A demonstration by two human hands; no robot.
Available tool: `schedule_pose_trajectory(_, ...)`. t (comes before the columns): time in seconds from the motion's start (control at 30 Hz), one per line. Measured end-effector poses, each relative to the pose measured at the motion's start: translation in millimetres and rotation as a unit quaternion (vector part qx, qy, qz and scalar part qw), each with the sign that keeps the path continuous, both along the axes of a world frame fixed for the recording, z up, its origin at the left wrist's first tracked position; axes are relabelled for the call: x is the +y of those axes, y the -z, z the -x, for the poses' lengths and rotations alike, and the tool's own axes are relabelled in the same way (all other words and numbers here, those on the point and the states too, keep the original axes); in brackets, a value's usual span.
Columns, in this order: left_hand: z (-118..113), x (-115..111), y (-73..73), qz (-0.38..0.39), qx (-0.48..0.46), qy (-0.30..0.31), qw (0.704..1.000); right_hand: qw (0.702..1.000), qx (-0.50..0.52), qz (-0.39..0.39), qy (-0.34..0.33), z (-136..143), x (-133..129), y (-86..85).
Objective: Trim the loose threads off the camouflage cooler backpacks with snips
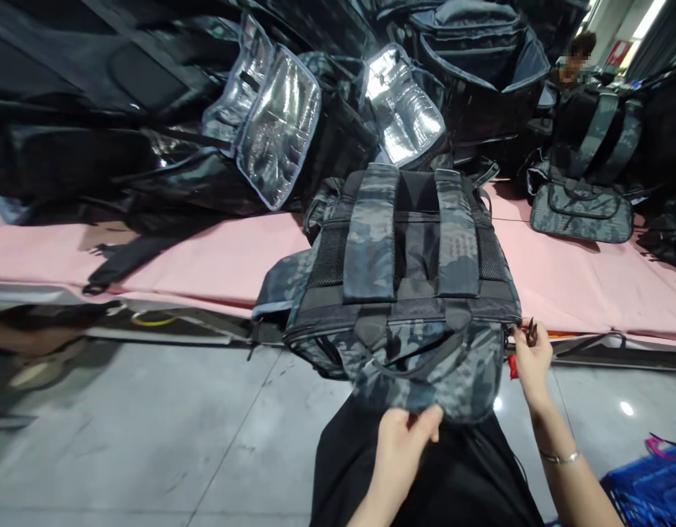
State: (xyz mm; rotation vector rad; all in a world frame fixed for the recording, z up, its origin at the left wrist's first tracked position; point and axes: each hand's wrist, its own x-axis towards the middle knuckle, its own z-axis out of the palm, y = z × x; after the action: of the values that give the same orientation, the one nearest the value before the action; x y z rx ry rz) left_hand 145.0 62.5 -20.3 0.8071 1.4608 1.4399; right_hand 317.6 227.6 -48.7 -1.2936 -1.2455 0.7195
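A camouflage backpack (415,300) lies at the table's near edge, its two shoulder straps facing up and its top flap hanging toward me. My left hand (407,439) pinches the near edge of that flap. At the bag's right corner, my right hand (532,355) is closed, with small dark scissors or snips (531,331) held in it. Its fingertips meet the seam by the corner. What exactly those fingertips pinch is too small to tell.
Black bags with silver linings (280,124) pile up behind. Another camouflage bag (582,211) sits at right on the pink-covered table (562,285). A person (576,58) is at the far right. Something blue (650,483) lies at lower right.
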Motion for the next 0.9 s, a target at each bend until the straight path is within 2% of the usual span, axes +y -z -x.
schedule_pose_trajectory(0.03, 5.5, -6.8, -9.4, -0.034, 0.118, 0.015, 0.992, 1.0, 0.0, 0.001, 0.003, -0.5, 1.7, -0.5)
schedule_pose_trajectory(0.07, 13.9, -9.9, -19.9, -0.06, 0.182, 0.02, 0.981, 1.0, 0.002, 0.007, 0.002, -1.1, 2.5, -1.2)
schedule_pose_trajectory(0.13, 37.9, -2.9, -43.6, -0.109, 0.247, -0.015, 0.963, 1.0, 0.008, 0.019, 0.005, -2.4, 0.7, -3.6)
schedule_pose_trajectory(0.17, 52.7, 6.5, -55.9, -0.155, 0.336, -0.07, 0.926, 1.0, 0.013, 0.02, 0.009, -2.9, -1.8, -5.6)
schedule_pose_trajectory(0.23, 83.5, 31.5, -77.9, -0.17, 0.461, -0.17, 0.854, 0.999, 0.028, -0.004, 0.017, -2.9, -9.1, -11.7)
schedule_pose_trajectory(0.27, 97.7, 44.3, -86.3, -0.164, 0.482, -0.176, 0.843, 0.999, 0.033, -0.03, 0.012, -2.0, -13.0, -15.7)
schedule_pose_trajectory(0.3, 109.9, 55.7, -92.4, -0.159, 0.479, -0.141, 0.852, 0.998, 0.036, -0.057, -0.004, -0.2, -16.5, -20.3)
schedule_pose_trajectory(0.4, 131.8, 75.6, -97.5, -0.122, 0.372, -0.076, 0.917, 0.99, 0.003, -0.099, -0.096, 11.3, -20.9, -35.6)
schedule_pose_trajectory(0.47, 136.8, 77.6, -94.8, -0.096, 0.291, -0.091, 0.947, 0.988, -0.045, -0.103, -0.11, 21.9, -17.5, -45.6)
schedule_pose_trajectory(0.6, 140.1, 73.6, -92.8, -0.053, 0.129, -0.121, 0.983, 0.99, -0.086, -0.082, -0.071, 36.7, -5.5, -63.3)
schedule_pose_trajectory(0.7, 138.1, 75.1, -98.4, -0.019, 0.03, -0.121, 0.992, 0.991, -0.079, -0.026, -0.108, 38.1, -0.4, -74.4)
schedule_pose_trajectory(0.8, 131.3, 77.3, -104.0, -0.005, 0.012, -0.14, 0.99, 0.989, -0.05, 0.002, -0.137, 33.6, 3.1, -80.3)
schedule_pose_trajectory(0.9, 130.0, 70.2, -102.2, -0.06, 0.01, -0.198, 0.978, 0.982, 0.018, 0.007, -0.188, 23.7, 7.1, -77.8)
